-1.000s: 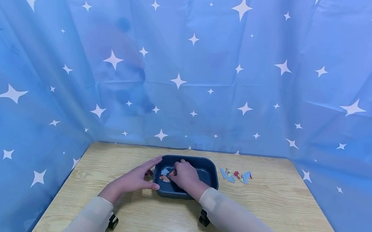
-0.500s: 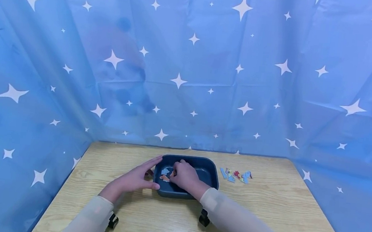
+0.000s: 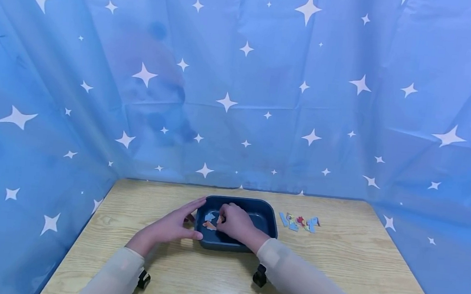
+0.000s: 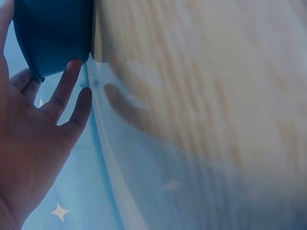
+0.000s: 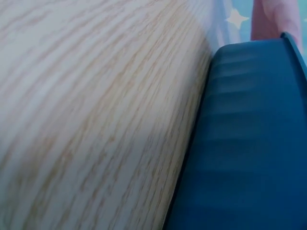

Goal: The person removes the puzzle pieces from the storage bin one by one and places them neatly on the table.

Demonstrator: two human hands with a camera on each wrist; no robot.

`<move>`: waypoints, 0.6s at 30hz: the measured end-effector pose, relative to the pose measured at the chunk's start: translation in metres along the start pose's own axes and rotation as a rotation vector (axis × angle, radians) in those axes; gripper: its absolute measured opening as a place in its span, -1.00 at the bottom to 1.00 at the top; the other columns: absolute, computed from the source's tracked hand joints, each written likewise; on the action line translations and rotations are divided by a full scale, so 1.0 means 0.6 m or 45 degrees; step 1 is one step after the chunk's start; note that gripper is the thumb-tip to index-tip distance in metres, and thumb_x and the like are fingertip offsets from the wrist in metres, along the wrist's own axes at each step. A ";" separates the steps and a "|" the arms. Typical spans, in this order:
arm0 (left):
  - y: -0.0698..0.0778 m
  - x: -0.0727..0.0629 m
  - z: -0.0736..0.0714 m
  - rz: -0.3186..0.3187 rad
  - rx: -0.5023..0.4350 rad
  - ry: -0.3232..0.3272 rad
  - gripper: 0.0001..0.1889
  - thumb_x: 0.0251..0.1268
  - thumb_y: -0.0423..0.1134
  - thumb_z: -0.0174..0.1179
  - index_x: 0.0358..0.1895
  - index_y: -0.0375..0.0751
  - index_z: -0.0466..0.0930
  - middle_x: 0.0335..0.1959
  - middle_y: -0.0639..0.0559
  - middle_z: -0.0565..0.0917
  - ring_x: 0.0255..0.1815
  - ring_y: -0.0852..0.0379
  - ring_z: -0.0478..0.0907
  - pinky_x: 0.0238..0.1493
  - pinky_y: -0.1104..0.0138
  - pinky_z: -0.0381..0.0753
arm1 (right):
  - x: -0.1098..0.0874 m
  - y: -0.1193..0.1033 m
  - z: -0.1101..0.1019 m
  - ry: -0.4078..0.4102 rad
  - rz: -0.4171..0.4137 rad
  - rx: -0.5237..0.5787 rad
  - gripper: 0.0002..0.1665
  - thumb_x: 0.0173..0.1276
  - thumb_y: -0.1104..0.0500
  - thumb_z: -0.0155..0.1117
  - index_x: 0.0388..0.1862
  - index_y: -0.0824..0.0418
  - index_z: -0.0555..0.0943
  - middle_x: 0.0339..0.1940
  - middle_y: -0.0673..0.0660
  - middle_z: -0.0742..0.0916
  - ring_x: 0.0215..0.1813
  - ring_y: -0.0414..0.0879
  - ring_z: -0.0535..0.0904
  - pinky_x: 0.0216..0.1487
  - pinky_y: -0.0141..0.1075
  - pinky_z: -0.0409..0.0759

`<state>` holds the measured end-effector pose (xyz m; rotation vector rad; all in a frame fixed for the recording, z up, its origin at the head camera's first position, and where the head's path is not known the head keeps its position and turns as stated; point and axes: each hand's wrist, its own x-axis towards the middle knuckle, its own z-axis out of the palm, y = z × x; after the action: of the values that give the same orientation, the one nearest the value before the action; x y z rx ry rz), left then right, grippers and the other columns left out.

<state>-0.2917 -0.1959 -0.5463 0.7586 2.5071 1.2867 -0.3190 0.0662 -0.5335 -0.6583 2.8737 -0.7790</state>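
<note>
A small orange puzzle piece (image 3: 221, 219) is being pinched in the grip of the right hand (image 3: 237, 223), low inside the left half of the dark blue tray (image 3: 229, 247). Just beside it, a light-blue piece (image 3: 209, 216) and a second orange piece (image 3: 210, 226) are being borne by the tray's floor. The tray's left end is apparently being steadied by the left hand (image 3: 170, 229), its fingers being held spread rather than clenched. On the tabletop (image 3: 334, 272), to the tray's right, a cluster of blue, yellow and red pieces (image 3: 300, 222) is being touched by neither hand; whether any are joined cannot be told. Judging by this split, the handling is being caught partway, one piece being worked and none being seen fitted in the tray; which way pieces are being transferred cannot be told.
</note>
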 end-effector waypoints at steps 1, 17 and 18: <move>0.000 0.000 0.000 -0.001 0.000 0.000 0.08 0.47 -0.02 0.54 0.86 0.18 -0.02 0.86 0.18 -0.03 0.27 0.03 0.62 0.41 -0.14 0.58 | 0.000 0.000 -0.001 -0.002 0.000 0.008 -0.74 0.45 0.16 0.61 0.01 0.21 0.75 -0.17 0.05 0.67 -0.24 -0.12 0.59 -0.10 -0.13 0.71; 0.008 -0.004 -0.002 -0.019 0.012 -0.001 0.07 0.48 -0.02 0.53 0.86 0.17 -0.01 0.86 0.17 -0.02 0.26 0.08 0.61 0.39 -0.08 0.60 | -0.001 0.001 -0.015 -0.016 -0.002 0.054 -0.66 0.47 0.14 0.60 0.13 0.21 0.75 -0.04 0.08 0.74 -0.08 -0.07 0.69 0.02 -0.07 0.76; 0.008 -0.004 -0.002 -0.019 0.012 -0.002 0.07 0.48 -0.02 0.53 0.86 0.17 -0.01 0.86 0.17 -0.02 0.26 0.07 0.61 0.39 -0.08 0.59 | -0.002 0.001 -0.017 -0.021 -0.002 0.057 -0.65 0.48 0.14 0.59 0.14 0.21 0.75 -0.04 0.07 0.74 -0.07 -0.07 0.69 0.02 -0.08 0.76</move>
<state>-0.2887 -0.1955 -0.5418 0.7412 2.5146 1.2702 -0.3199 0.0720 -0.5253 -0.6591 2.8326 -0.8317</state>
